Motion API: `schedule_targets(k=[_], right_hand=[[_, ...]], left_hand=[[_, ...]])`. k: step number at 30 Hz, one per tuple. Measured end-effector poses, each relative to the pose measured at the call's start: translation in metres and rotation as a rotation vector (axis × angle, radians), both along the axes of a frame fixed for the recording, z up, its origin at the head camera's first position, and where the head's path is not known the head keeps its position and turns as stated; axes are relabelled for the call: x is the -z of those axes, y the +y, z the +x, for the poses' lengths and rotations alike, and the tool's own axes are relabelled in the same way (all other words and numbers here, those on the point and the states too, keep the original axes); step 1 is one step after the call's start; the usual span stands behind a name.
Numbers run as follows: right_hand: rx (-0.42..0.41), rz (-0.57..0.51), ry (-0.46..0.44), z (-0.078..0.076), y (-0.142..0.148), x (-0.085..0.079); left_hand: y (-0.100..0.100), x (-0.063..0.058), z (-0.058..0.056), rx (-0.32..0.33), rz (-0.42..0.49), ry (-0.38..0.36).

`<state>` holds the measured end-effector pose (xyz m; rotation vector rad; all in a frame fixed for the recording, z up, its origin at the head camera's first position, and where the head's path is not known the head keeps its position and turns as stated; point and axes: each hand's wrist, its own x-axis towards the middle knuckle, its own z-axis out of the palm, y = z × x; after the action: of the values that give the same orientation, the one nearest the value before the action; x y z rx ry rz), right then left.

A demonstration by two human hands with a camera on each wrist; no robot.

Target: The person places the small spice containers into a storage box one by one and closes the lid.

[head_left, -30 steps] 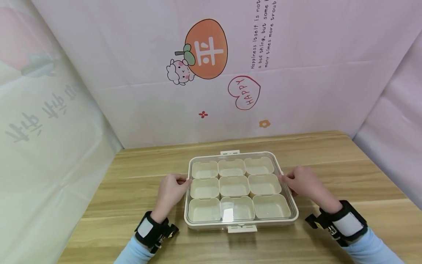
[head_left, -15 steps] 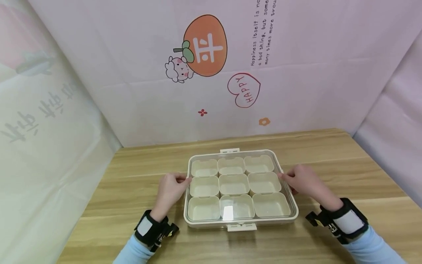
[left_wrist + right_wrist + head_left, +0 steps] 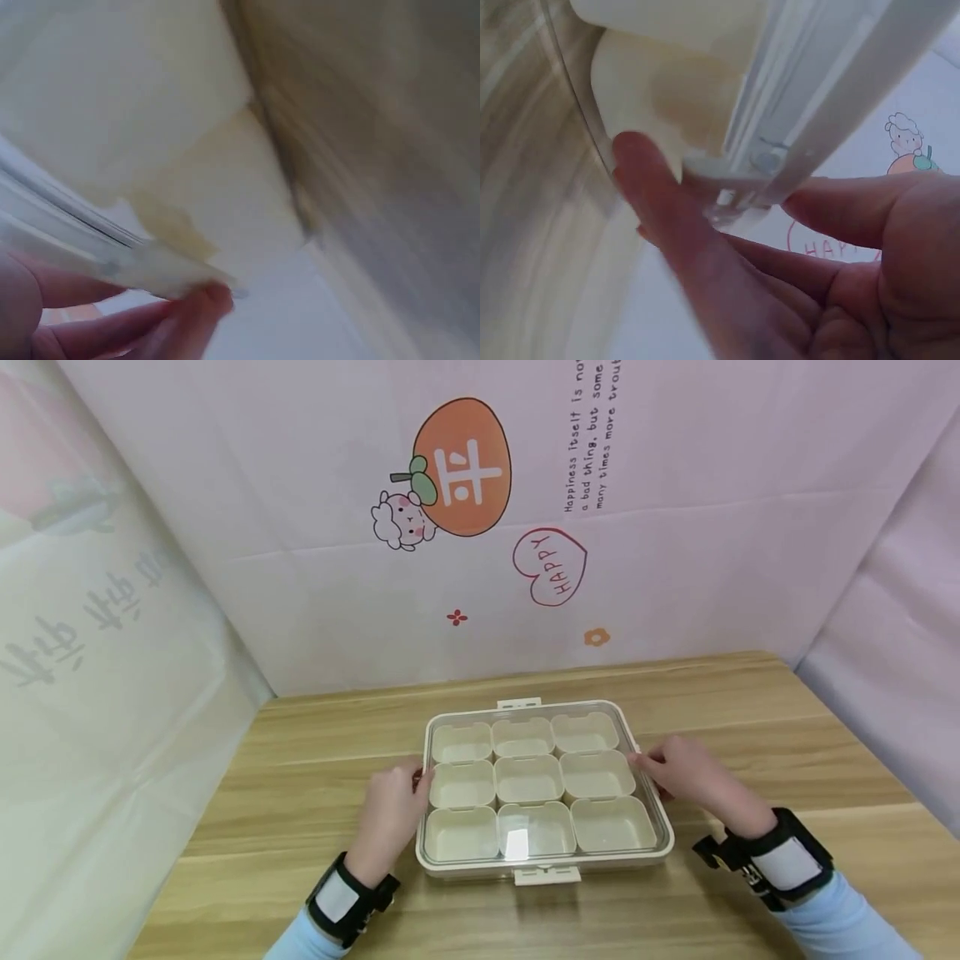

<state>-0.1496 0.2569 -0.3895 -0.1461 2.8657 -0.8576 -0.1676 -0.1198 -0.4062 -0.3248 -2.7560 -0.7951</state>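
Observation:
A clear-lidded storage box (image 3: 547,872) with a cream rim sits on the wooden table, holding several cream cups (image 3: 529,779) in rows. At its left side, my left hand (image 3: 392,810) has its thumb by the lid's edge. In the left wrist view, the fingertips (image 3: 214,296) curl onto a side latch (image 3: 176,274). My right hand (image 3: 682,768) pinches the opposite side, thumb on the lid rim. The right wrist view shows its index finger (image 3: 656,187) beside the other side latch (image 3: 727,187). In the head view both side latches are mostly hidden by the hands.
Front (image 3: 547,876) and back (image 3: 519,702) latches stick out from the box. The wooden table (image 3: 315,735) meets a printed cloth backdrop (image 3: 337,627) behind, with cloth on both sides. Each wrist wears a black camera strap (image 3: 787,860).
My left hand has turned slightly at the wrist, its fingers dropping further behind the box's side. The right hand keeps nearly the same place. The whole head view has shifted a little.

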Motion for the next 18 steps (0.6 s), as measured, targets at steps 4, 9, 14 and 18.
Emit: schedule_targets(k=[4,9,14,18], right_hand=[[-0.029,0.110,0.111,-0.003,-0.007,-0.005],[-0.074,0.276,0.265,-0.005,-0.020,-0.018],[-0.148,0.362,0.322,-0.010,-0.034,-0.031],[-0.264,0.381,0.288,-0.020,-0.042,-0.035]], left_hand=[[0.004,-0.005,0.015,0.019,-0.105,0.153],[0.014,-0.006,0.029,0.071,-0.202,0.311],[0.028,-0.006,0.041,0.163,-0.216,0.368],[0.038,-0.004,0.048,0.239,-0.214,0.418]])
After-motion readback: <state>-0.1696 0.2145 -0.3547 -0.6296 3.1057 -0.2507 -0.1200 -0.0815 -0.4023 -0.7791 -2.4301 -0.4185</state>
